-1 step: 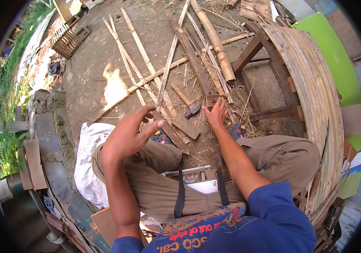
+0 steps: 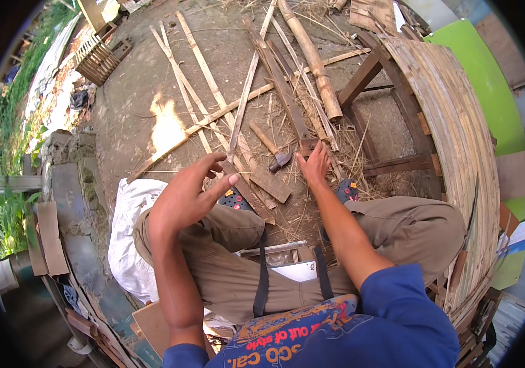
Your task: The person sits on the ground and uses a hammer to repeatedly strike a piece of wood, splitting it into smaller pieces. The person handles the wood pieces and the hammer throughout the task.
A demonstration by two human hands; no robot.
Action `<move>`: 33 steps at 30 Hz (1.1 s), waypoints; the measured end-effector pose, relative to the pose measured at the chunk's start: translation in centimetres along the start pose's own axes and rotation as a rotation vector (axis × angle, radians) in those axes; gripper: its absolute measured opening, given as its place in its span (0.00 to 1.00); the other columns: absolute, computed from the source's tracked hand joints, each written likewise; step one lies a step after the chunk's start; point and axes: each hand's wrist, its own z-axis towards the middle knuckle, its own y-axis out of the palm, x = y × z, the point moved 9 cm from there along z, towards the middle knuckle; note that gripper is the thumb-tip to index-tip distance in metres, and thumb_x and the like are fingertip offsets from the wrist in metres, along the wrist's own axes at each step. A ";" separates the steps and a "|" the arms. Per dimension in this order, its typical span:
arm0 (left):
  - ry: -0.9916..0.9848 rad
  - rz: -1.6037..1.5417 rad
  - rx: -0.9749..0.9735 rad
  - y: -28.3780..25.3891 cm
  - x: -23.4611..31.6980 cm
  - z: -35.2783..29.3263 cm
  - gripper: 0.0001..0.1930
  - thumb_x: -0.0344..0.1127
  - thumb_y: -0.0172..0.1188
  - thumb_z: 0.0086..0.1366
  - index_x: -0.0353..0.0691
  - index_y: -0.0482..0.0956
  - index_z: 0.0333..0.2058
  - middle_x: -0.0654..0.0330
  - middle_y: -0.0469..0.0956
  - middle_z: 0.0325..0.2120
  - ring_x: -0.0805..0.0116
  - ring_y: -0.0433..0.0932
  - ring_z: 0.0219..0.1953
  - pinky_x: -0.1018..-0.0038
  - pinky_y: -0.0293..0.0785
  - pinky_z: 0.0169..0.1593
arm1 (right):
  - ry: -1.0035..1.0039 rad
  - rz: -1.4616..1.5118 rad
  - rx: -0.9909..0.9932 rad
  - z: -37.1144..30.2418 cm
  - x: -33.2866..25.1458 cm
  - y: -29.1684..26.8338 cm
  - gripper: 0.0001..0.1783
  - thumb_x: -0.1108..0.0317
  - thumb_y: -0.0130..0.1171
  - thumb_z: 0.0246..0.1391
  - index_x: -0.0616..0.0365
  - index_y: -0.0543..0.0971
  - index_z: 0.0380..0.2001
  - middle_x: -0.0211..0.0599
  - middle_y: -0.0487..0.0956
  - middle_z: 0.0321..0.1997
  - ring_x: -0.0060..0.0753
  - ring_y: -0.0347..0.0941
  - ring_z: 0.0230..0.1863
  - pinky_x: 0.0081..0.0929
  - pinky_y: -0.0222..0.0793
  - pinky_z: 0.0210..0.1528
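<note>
My left hand is raised in front of my left knee, holding nothing, its thumb apart from the loosely bent fingers. My right hand reaches low in front of my right foot. Its thumb and fingers are spread at the near end of a small brown wooden block; I cannot tell how firmly they touch it. The block sits at the near end of a long dark wooden beam. Left of that hand, a hammer with a wooden handle lies on the ground. Short flat boards lie between my hands.
Long bamboo strips cross the dirt ground, and a thick bamboo pole lies beyond. At right stands a slatted bamboo bench with dark wooden legs. A white sack is by my left leg, near a rough low wall.
</note>
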 end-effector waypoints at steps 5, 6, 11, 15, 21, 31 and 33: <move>0.011 -0.002 0.020 -0.3 -0.3 -0.1 0.31 0.55 0.58 0.66 0.34 0.72 0.57 0.44 0.80 0.45 0.50 0.79 0.48 0.61 0.73 0.52 | -0.057 0.048 -0.004 2.3 0.2 0.2 0.47 0.52 0.72 0.46 0.64 0.62 0.62 0.52 0.67 0.61 0.53 0.62 0.63 0.45 0.60 0.63; 0.014 0.002 0.027 -0.3 -0.5 -0.2 0.30 0.55 0.58 0.67 0.35 0.72 0.57 0.46 0.81 0.44 0.52 0.79 0.48 0.62 0.73 0.51 | -0.052 0.069 -0.014 2.5 0.1 0.1 0.47 0.53 0.73 0.45 0.64 0.63 0.62 0.52 0.68 0.60 0.54 0.63 0.62 0.44 0.61 0.63; -0.022 -0.003 0.017 -0.7 0.2 0.2 0.29 0.54 0.59 0.67 0.36 0.73 0.57 0.47 0.81 0.43 0.54 0.79 0.47 0.63 0.73 0.51 | -0.061 0.099 0.021 3.4 -0.6 -0.3 0.46 0.53 0.74 0.43 0.65 0.64 0.61 0.52 0.69 0.57 0.55 0.65 0.59 0.44 0.62 0.62; -0.002 0.007 0.029 -0.4 -0.1 0.5 0.29 0.53 0.59 0.67 0.36 0.73 0.57 0.47 0.81 0.43 0.55 0.80 0.47 0.63 0.74 0.50 | -0.069 0.109 0.006 3.8 -0.8 -0.3 0.47 0.53 0.75 0.42 0.64 0.64 0.60 0.53 0.69 0.55 0.56 0.65 0.58 0.44 0.62 0.61; -0.007 0.011 0.009 -0.4 0.1 0.8 0.32 0.56 0.58 0.66 0.34 0.72 0.57 0.42 0.79 0.45 0.47 0.79 0.47 0.61 0.74 0.51 | -0.054 0.063 0.018 4.1 -0.7 -0.4 0.48 0.51 0.76 0.40 0.63 0.64 0.59 0.54 0.69 0.54 0.56 0.66 0.57 0.45 0.62 0.60; 0.046 -0.015 0.051 -0.5 0.3 0.5 0.32 0.56 0.59 0.65 0.32 0.73 0.54 0.43 0.81 0.42 0.47 0.80 0.45 0.61 0.74 0.49 | 0.040 -0.002 -0.105 4.0 -0.9 -1.0 0.47 0.48 0.77 0.40 0.62 0.63 0.56 0.53 0.69 0.54 0.55 0.66 0.59 0.47 0.62 0.61; 0.024 0.017 0.034 -0.4 0.2 0.4 0.31 0.55 0.58 0.67 0.34 0.72 0.57 0.47 0.81 0.44 0.53 0.80 0.47 0.63 0.74 0.51 | 0.053 -0.001 -0.118 3.5 -0.7 -0.9 0.48 0.49 0.77 0.40 0.61 0.63 0.57 0.54 0.69 0.56 0.56 0.65 0.60 0.48 0.60 0.62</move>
